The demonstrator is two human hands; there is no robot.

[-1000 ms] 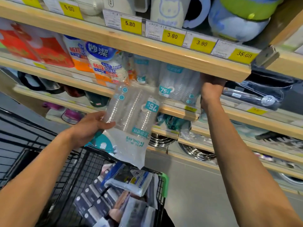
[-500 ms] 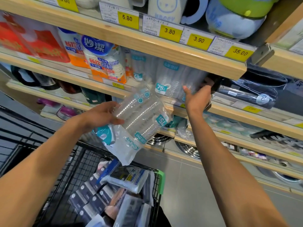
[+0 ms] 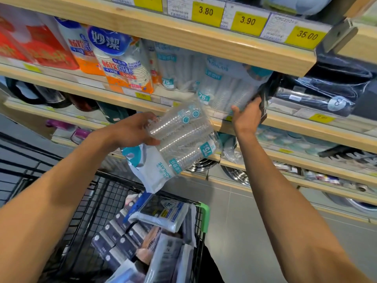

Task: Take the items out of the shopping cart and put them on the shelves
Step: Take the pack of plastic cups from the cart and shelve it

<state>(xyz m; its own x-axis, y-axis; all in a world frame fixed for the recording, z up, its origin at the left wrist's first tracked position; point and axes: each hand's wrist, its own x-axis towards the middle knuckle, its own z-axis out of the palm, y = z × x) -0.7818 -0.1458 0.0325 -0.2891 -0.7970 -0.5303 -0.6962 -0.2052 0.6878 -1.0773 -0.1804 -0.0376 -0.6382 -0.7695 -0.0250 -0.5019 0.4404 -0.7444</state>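
One pack of clear cups [image 3: 183, 139] hangs clamped in the left hand [image 3: 130, 131] below the shelf [image 3: 285, 124], not yet placed; the right hand [image 3: 247, 117], grip spread, presses matching packs [image 3: 230, 86] there. Many items remain in the shopping cart [image 3: 205, 215], so most of the job looks undone.

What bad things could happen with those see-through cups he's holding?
The left hand grips the cup pack by one end only, tilted above the shopping cart, so it might slip back in. The right hand presses on the shelved cup packs, which lean near the shelf edge and could tumble when the new pack is squeezed in.
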